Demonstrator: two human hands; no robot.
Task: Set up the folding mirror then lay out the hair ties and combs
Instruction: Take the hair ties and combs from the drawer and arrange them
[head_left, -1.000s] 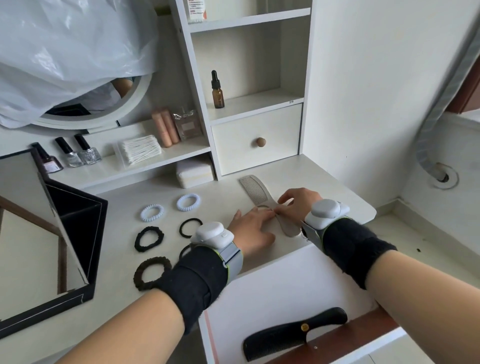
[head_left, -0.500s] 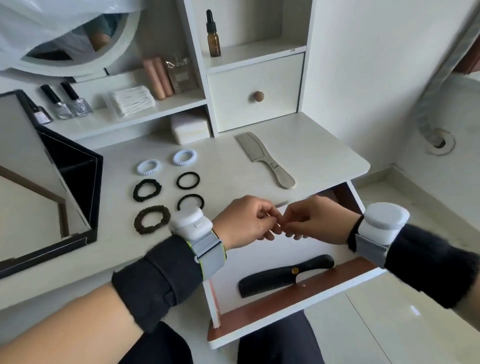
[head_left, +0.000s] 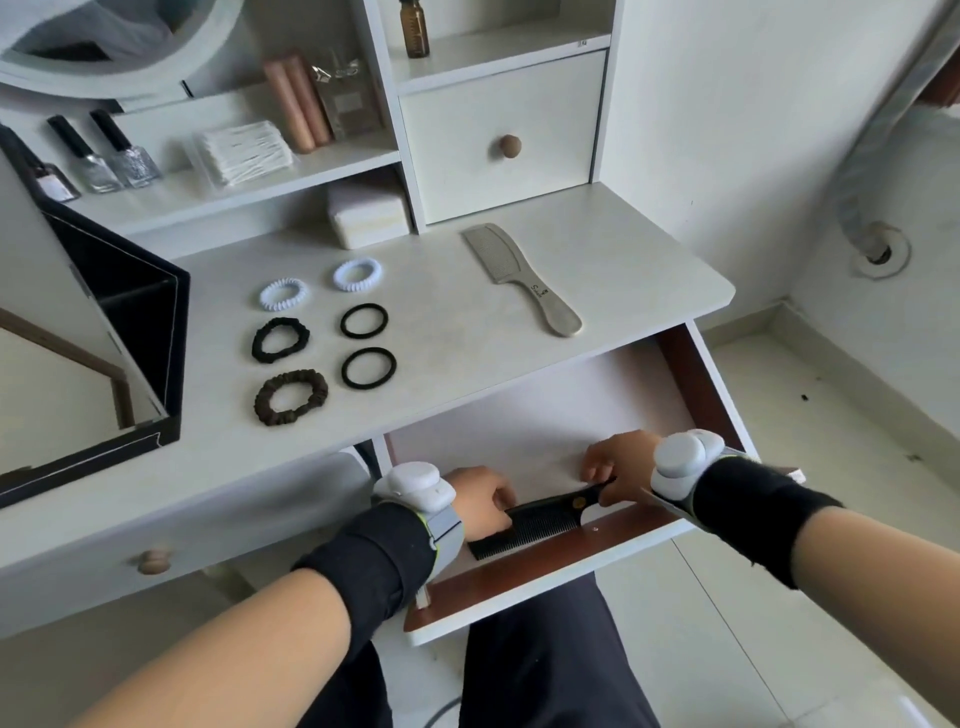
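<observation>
Both hands down in the open drawer (head_left: 691, 384), on the black comb (head_left: 530, 525) lying near its front edge. Left hand (head_left: 480, 501) curled over the toothed end, fingers closed on the spine. Right hand (head_left: 621, 465) pinching the handle end, thumb apparently underneath, though hidden. Comb possibly just lifting off the drawer floor; hard to tell from here.

Up on the vanity top (head_left: 623, 270): grey comb (head_left: 519, 275) flat, handle toward the drawer. Left of it, six hair ties in two columns: two white coil ties (head_left: 283, 293) at the back, black scrunchie (head_left: 280, 339) and brown scrunchie (head_left: 291, 397) in the left column, two thin black elastic ties (head_left: 364, 320) in the right. Folding mirror (head_left: 130, 332) standing open at far left, well apart from the drawer.
</observation>
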